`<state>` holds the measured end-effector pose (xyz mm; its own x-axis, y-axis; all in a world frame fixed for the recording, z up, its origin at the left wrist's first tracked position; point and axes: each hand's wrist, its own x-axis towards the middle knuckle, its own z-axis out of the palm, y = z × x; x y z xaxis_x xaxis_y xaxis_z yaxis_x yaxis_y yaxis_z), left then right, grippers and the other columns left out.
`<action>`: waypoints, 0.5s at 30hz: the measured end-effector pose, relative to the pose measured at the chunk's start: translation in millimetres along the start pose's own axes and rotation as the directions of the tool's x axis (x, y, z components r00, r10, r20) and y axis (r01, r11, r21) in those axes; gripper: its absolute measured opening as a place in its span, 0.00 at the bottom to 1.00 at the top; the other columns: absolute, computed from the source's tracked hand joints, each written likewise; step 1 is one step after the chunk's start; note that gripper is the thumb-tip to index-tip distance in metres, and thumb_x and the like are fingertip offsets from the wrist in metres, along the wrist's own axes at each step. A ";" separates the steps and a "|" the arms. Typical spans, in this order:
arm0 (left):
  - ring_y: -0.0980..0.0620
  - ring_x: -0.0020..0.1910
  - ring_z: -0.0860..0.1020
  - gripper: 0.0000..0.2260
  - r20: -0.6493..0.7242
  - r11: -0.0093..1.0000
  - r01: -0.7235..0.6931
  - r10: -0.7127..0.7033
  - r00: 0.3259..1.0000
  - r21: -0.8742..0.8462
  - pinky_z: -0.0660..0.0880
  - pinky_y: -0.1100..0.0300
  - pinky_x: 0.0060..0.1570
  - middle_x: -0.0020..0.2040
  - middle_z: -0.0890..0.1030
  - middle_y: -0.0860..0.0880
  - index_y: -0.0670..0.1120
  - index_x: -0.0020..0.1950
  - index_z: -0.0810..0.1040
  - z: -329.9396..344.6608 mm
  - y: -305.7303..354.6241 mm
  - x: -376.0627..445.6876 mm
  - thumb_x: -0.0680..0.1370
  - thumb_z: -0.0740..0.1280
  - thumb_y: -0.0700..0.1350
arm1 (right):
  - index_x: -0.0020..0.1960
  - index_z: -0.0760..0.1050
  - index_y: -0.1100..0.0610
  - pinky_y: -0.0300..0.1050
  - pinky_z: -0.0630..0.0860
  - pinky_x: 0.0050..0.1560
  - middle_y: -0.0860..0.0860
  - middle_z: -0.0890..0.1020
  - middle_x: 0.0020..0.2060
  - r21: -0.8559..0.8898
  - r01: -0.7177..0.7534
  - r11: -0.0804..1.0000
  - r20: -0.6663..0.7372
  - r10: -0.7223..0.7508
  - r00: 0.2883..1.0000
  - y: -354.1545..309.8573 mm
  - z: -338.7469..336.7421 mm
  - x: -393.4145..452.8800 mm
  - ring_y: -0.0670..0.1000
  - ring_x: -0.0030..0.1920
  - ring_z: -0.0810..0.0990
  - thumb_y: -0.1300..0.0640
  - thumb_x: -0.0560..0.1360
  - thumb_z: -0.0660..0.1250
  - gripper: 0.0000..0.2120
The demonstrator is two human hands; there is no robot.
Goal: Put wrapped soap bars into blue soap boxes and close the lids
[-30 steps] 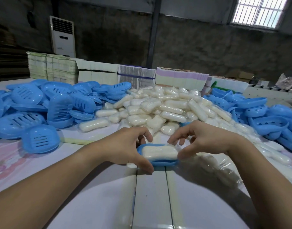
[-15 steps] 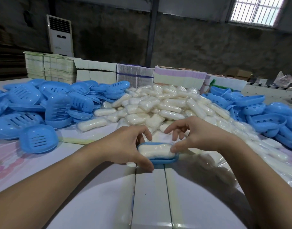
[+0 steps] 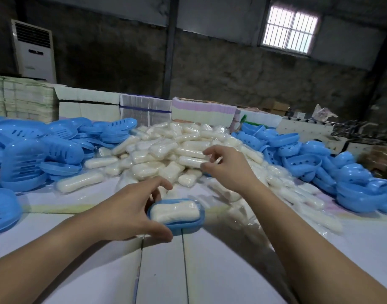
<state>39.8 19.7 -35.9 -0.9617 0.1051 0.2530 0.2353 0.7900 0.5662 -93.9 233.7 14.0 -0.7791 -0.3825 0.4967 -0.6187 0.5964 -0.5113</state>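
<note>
A blue soap box base point(image 3: 189, 227) lies on the white table point(image 3: 210, 270) at the centre, with a wrapped white soap bar point(image 3: 175, 211) lying in it and no lid on. My left hand point(image 3: 131, 211) grips the base's left end between thumb and fingers. My right hand point(image 3: 227, 167) is raised above and behind the box, over the near edge of the soap pile point(image 3: 177, 150), fingers apart and holding nothing.
Slotted blue lids point(image 3: 34, 150) are heaped on the left. Blue box bases point(image 3: 319, 163) are heaped on the right. Stacks of flat cartons point(image 3: 144, 108) line the table's far edge. Loose clear wrap point(image 3: 243, 216) lies right of the box.
My right hand has let go of the soap bar and lifted away up and back toward the soap pile. My left hand still holds the box base.
</note>
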 end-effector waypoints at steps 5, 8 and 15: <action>0.67 0.51 0.77 0.38 0.022 0.999 -0.043 0.044 0.999 -0.033 0.76 0.71 0.46 0.53 0.73 0.71 0.75 0.60 0.65 -0.5 0.4 1.9 0.55 0.79 0.69 | 0.68 0.71 0.47 0.51 0.75 0.53 0.49 0.75 0.61 -0.224 -0.246 0.943 -0.222 0.196 0.955 56.8 -31.2 29.5 0.52 0.59 0.75 0.52 0.73 0.68 0.23; 0.64 0.49 0.79 0.39 0.007 0.998 -0.051 0.051 0.999 -0.033 0.75 0.71 0.44 0.53 0.74 0.70 0.77 0.60 0.64 1.7 -0.7 2.8 0.53 0.79 0.68 | 0.68 0.70 0.50 0.54 0.73 0.56 0.52 0.73 0.63 -0.366 -0.383 0.848 -0.278 0.293 0.915 105.1 -57.7 36.5 0.57 0.63 0.70 0.54 0.75 0.65 0.21; 0.61 0.33 0.79 0.48 -0.005 0.994 -0.024 0.023 1.000 -0.111 0.74 0.71 0.34 0.45 0.80 0.61 0.71 0.64 0.70 1.3 -13.5 7.3 0.45 0.79 0.73 | 0.52 0.71 0.56 0.53 0.76 0.55 0.54 0.74 0.58 -0.666 -0.489 0.562 -0.208 0.490 0.846 191.6 -100.1 33.7 0.59 0.60 0.71 0.60 0.76 0.59 0.07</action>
<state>29.4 10.6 -42.7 -0.9552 0.1203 0.2704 0.2723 0.7155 0.6434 -228.6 405.7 3.0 -0.9419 0.1153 0.3156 0.1004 0.9929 -0.0632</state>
